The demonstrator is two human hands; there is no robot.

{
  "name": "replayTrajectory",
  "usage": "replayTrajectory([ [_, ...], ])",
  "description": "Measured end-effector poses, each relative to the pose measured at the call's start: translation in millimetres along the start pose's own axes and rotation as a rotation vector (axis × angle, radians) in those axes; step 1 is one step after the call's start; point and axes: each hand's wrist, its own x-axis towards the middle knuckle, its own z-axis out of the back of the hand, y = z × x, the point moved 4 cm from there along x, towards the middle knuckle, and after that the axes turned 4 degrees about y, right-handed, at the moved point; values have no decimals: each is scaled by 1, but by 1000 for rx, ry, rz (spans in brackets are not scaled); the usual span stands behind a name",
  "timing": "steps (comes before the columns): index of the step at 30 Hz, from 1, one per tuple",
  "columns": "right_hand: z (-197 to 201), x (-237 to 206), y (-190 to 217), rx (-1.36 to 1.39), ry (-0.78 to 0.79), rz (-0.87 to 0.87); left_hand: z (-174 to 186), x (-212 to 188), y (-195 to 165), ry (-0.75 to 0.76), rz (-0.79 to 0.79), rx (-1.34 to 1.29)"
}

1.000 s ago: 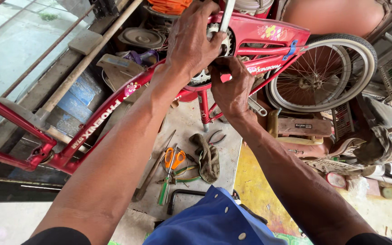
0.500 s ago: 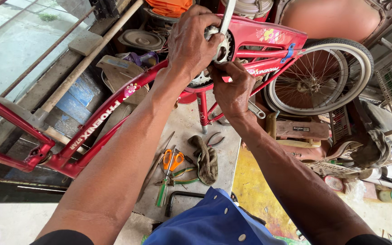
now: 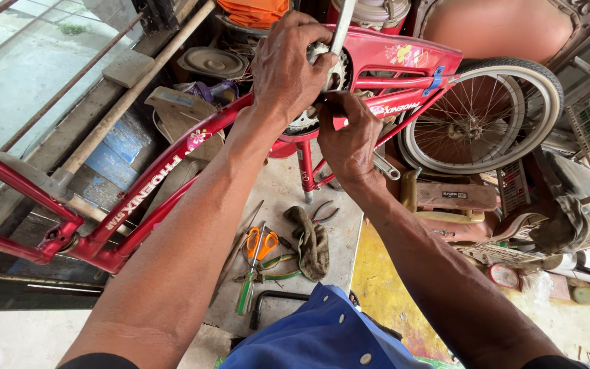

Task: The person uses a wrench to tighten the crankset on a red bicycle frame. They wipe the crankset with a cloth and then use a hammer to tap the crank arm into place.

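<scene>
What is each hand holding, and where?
Left hand grips the red bicycle frame's crank hub beside the silver crank arm; right hand pinches beneath it, object hidden.

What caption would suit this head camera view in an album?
Two bare hands, left hand and right hand, work at the chainwheel of an upturned red bicycle frame, orange-handled scissors lying below.

head cam | looks steeply down+fwd | close on hands, red bike frame (image 3: 192, 140) | single view
</scene>
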Motion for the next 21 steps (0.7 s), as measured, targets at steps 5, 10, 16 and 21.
replayTrajectory([
  [5, -1, -1, 0, -16, 2, 6, -1, -1, 1, -3, -11, 5],
  [10, -2, 1, -2, -46, 33, 19, -2, -1, 3, 18, 10, 3],
  [16, -1, 2, -4, -42, 64, 34, -2, -2, 2, 18, -15, 10],
  [21, -2, 3, -6, -38, 62, 41, -2, 0, 3, 10, -19, 18],
])
